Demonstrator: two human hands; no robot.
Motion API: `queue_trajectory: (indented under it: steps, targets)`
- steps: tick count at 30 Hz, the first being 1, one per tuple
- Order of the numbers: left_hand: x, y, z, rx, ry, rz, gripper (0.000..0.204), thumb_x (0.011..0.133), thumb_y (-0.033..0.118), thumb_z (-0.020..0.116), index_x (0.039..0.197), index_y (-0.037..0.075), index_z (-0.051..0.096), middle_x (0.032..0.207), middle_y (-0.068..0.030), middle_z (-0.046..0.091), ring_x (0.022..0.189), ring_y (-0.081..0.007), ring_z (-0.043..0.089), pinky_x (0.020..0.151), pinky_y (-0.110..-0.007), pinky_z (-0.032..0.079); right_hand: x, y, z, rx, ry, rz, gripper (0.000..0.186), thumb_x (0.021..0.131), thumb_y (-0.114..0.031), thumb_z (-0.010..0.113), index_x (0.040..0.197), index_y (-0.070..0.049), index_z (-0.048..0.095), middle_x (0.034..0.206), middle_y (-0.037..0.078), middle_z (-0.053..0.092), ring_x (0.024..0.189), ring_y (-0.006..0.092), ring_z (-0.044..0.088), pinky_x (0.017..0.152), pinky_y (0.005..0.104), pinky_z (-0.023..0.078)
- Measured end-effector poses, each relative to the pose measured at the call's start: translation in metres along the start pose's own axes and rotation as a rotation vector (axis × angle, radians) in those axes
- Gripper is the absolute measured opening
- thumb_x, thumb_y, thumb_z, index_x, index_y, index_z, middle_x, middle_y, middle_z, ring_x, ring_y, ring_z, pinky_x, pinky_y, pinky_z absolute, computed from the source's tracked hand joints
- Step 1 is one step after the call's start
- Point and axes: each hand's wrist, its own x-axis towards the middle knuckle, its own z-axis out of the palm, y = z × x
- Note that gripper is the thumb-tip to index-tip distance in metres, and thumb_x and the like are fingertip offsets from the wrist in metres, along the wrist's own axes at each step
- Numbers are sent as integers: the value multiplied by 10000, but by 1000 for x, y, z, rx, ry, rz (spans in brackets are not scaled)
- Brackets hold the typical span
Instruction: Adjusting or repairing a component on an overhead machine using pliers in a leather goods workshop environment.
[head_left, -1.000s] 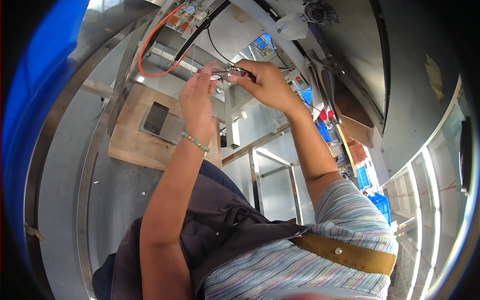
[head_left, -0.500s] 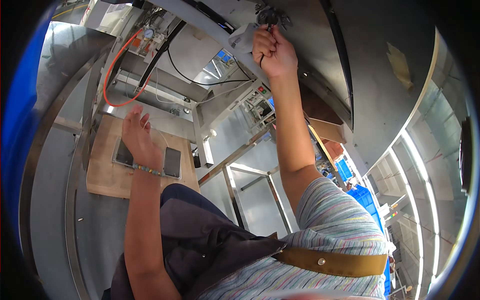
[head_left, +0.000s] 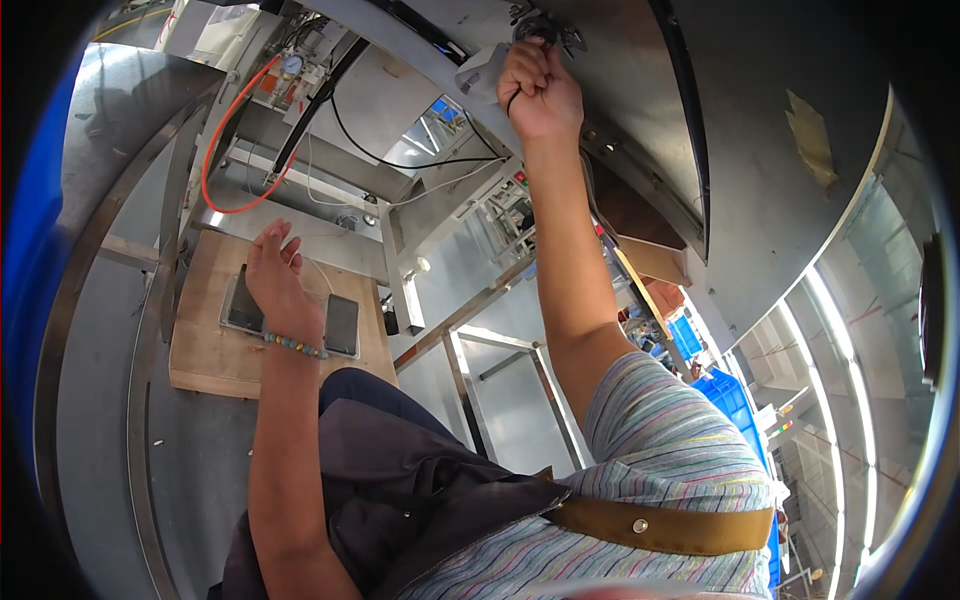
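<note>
My right hand [head_left: 540, 95] is raised at the top of the view, its fingers closed round a black cable [head_left: 513, 101] that shows beside the palm. Just above the fingers is a dark round fitting [head_left: 535, 27] under the grey metal surface; what the fingertips touch there is hidden. A light grey box-shaped housing [head_left: 482, 72] sits to the left of that hand. My left hand [head_left: 282, 285], with a beaded bracelet at the wrist, hangs in the air with fingers loosely bent and apart, nothing visible in them. Below it, two dark flat phone-like devices [head_left: 342, 326] [head_left: 243, 300] lie on a wooden board [head_left: 200, 340].
An orange hose [head_left: 207, 165] loops down from a pressure gauge [head_left: 291, 65]. Thin black and white cables hang across the machine frame. A metal-legged stand [head_left: 460, 380] is in the middle, a steel table [head_left: 140, 90] at left, and blue crates [head_left: 722, 392] at right.
My right hand has shifted slightly up and left, closer to the dark fitting, still on the cable. My left hand stays nearly where it was.
</note>
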Motion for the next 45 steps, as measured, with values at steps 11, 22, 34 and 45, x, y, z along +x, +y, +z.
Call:
queue_trajectory:
  steps: [11,22,34,45]
  targets:
    - [4,-2,-4,-4,25,-24,178,905,198,578,1042,98,632,1018,9,629,868,-92,537,806,-249,397,12,5,-7,97,-28,-70,425,1014,-396,325,839,-48,497,596,-26,325,486,86,307,424,226,232]
    - [11,-2,-9,-3,26,-33,196,896,193,583,1058,96,636,1027,8,631,874,-90,539,799,-244,397,23,15,-19,78,-98,-209,367,991,-379,395,823,-65,483,588,-25,324,483,87,301,424,230,220]
    - [10,-7,-10,13,25,-45,206,908,197,576,1075,90,630,1029,5,634,866,-91,541,786,-239,403,9,12,-22,-128,11,-194,426,1014,-407,320,846,-59,499,614,-28,348,494,79,311,423,215,228]
    - [14,-9,-14,3,35,-40,195,903,185,582,1066,87,628,1030,0,635,874,-93,554,802,-239,415,13,6,-21,-3,-70,-153,378,1002,-378,364,852,-56,490,597,-28,314,488,90,298,432,231,225]
